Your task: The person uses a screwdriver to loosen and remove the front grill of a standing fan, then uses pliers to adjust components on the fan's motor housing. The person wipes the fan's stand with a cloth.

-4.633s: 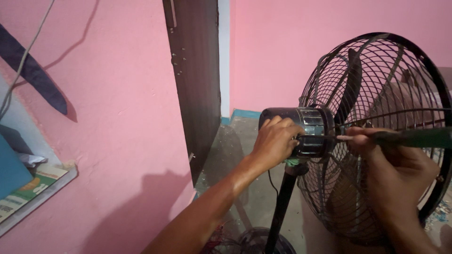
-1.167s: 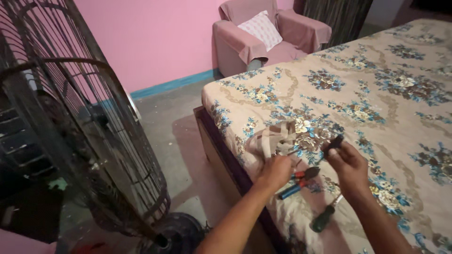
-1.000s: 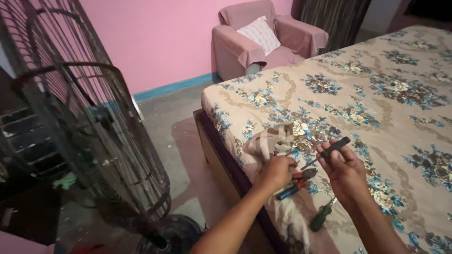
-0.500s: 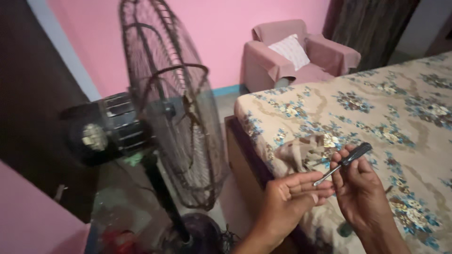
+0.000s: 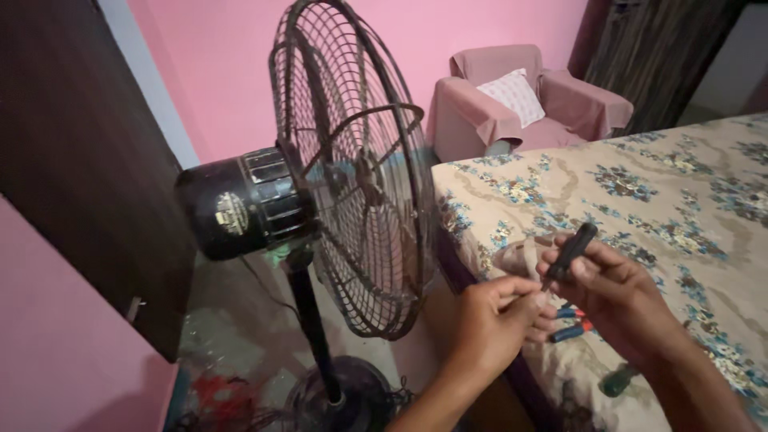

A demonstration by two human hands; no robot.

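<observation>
From the head camera: half a second before, you had lifted the screwdriver (image 5: 570, 254) off the bed (image 5: 656, 192); now your right hand (image 5: 620, 292) held its black handle with fingers clamped round it, above the bed's near edge. Your left hand (image 5: 488, 328) had its fingers pinched together at the tip. The pedestal fan (image 5: 352, 200) stood just beside the bed. No containers showed.

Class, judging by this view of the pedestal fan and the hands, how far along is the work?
Done: little shows; the pedestal fan has its wire guard on. In hand: the right hand holds a black-handled screwdriver, and the left hand pinches its tip end. Left: the fan is untouched; pliers and a green-handled tool lie on the bed.
</observation>
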